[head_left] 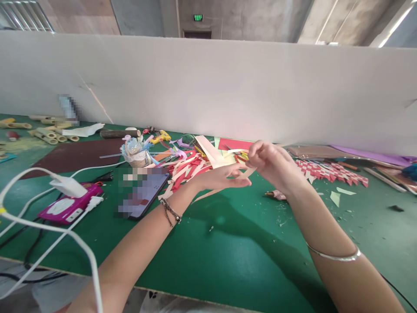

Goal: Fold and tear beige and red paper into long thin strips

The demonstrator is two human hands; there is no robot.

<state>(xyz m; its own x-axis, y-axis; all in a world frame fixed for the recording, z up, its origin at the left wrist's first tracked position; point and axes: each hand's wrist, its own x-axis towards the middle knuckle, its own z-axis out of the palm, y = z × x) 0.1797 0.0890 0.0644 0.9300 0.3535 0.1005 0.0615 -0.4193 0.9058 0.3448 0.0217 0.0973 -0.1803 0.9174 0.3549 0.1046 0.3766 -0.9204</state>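
My left hand (224, 177) and curled right hand (272, 165) hold a pale strip (246, 174) between them above the tabletop (202, 252), seemingly not yet worked, while the red-and-white checkered piece (335, 171) looks well advanced and many loose strips (192, 168) remain unused

On the table (228, 248), a phone (155, 191) lies left of the heaped paper strips (189, 171), with a power socket (70, 206) farther left. Woven paper (339, 172) lies right of the right hand (270, 163) (toward the table's far side). Bamboo pieces (48, 137) sit far left, before the partition (208, 91).
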